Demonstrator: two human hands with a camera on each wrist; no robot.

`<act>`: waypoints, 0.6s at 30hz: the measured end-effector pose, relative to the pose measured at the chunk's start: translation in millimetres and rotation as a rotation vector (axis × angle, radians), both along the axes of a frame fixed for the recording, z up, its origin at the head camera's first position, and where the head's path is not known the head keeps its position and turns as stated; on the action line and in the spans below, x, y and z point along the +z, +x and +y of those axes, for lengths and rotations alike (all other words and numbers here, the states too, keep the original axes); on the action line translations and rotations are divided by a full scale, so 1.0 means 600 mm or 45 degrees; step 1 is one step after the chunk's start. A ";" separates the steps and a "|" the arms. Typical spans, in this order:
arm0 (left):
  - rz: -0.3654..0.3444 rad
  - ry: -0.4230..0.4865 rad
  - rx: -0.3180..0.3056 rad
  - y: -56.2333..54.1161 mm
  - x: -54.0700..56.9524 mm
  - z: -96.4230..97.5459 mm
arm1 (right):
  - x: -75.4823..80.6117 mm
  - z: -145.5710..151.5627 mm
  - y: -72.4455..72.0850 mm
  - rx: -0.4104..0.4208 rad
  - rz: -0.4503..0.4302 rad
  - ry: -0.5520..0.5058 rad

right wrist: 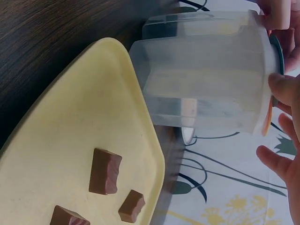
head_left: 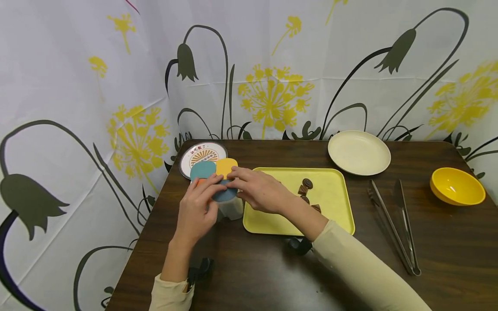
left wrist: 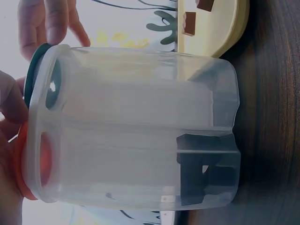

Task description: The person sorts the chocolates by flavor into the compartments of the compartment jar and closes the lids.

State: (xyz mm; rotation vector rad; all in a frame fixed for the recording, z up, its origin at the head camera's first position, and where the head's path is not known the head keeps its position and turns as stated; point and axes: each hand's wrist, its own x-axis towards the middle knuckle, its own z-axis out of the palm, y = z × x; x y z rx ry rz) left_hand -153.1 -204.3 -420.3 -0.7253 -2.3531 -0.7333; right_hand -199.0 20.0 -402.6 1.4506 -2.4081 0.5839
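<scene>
A clear plastic storage container [left wrist: 126,136] stands upright beside the tray, topped with teal [head_left: 202,168], yellow [head_left: 227,166], blue [head_left: 225,193] and orange flip lids. No food shows through its walls. My left hand [head_left: 194,211] holds the container's top from the near left, its fingers over the orange and blue lids and its thumb low at the side. From the right, my right hand [head_left: 262,190] reaches across with spread fingers. Its thumb [right wrist: 281,86] touches the rim at the blue lid. On the yellow tray [head_left: 268,226] lie several chocolate pieces [right wrist: 105,171], partly hidden behind my right forearm.
A printed plate [head_left: 192,155] lies behind the container. Toward the back right sits a cream plate [head_left: 359,153], with a yellow bowl [head_left: 457,185] at the far right. Metal tongs [head_left: 393,233] lie spread apart right of the tray. A patterned curtain [head_left: 249,65] hangs behind the table.
</scene>
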 end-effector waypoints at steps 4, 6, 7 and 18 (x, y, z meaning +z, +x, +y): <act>-0.021 -0.001 -0.008 -0.004 -0.003 -0.002 | 0.000 -0.001 0.003 0.021 -0.074 0.017; -0.015 -0.008 -0.019 -0.006 -0.006 -0.003 | 0.000 -0.001 0.003 0.019 -0.094 0.026; -0.006 -0.010 -0.027 -0.007 -0.008 -0.004 | 0.001 0.000 0.004 0.013 -0.095 0.039; 0.087 -0.030 -0.065 -0.015 -0.019 -0.012 | 0.000 0.002 -0.002 0.063 -0.049 0.039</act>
